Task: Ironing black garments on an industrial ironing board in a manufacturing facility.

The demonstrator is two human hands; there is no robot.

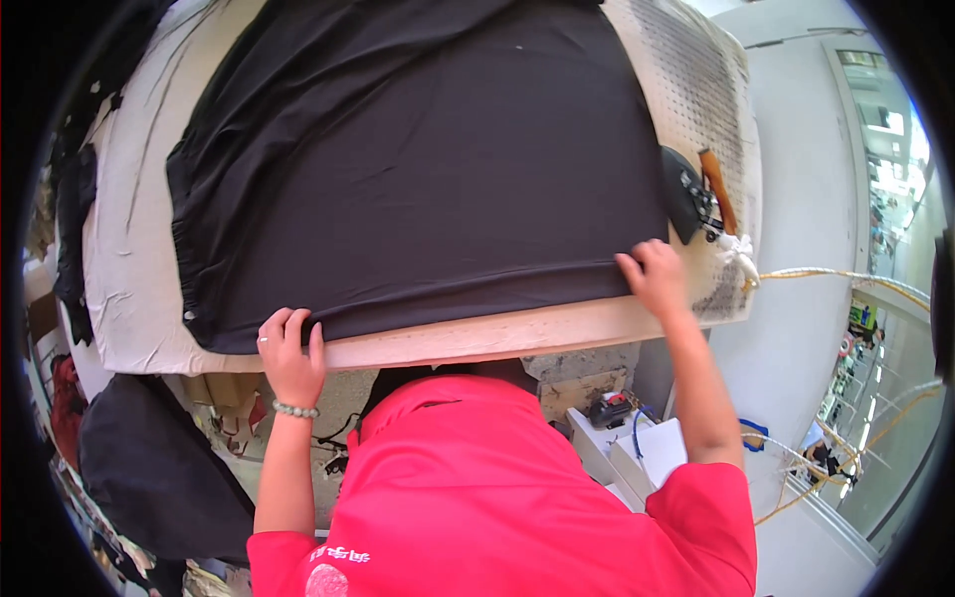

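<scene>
A large black cloth (477, 169) lies spread over a pale padded ironing table (468, 338), with soft folds on its left side and a turned or rolled strip along its near edge. My left hand (290, 346) grips the near left part of that edge, fingers curled over the fabric and thumb beside it. At the near right corner, my right hand (657, 279) pinches the cloth between thumb and fingers. Just beyond my right hand, an iron (686, 194) with a brown handle stands at the cloth's right edge. A cord is tied to it with white material.
The iron's cord (836, 276) runs off to the right beside a pale wall. Dark cloth (159, 468) is heaped at the lower left. White boxes (647, 453) stand below the table's near edge on the right. A perforated, scorched patch (696, 75) marks the table's far right.
</scene>
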